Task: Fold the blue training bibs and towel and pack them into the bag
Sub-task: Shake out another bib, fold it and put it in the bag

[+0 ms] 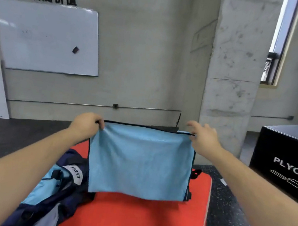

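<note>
You are holding the light blue towel point(139, 160) up in the air by its top edge. It hangs down flat in front of you, and its bottom edge floats just above the red mat point(131, 217). The cloth has a dark trim along the top and sides. It looks doubled over already, but you cannot tell for sure from here.

Your left hand point(86, 124) pinches the top left corner tight. Your right hand point(202, 136) pinches the top right corner with thumb and one finger, and its other fingers are spread open.

So the step you are on looks like folding. The next move is probably to bring your two hands together so the corners meet, or to lay the cloth down on the mat and fold it there. Keep the edges lined up so it stays neat.

The bag point(54, 185), dark blue with light blue parts and a white label, lies on the mat just to the left, partly behind the cloth. It looks slumped, so you may need to open it before packing.

A black box point(287, 160) stands well apart on the right.
</note>
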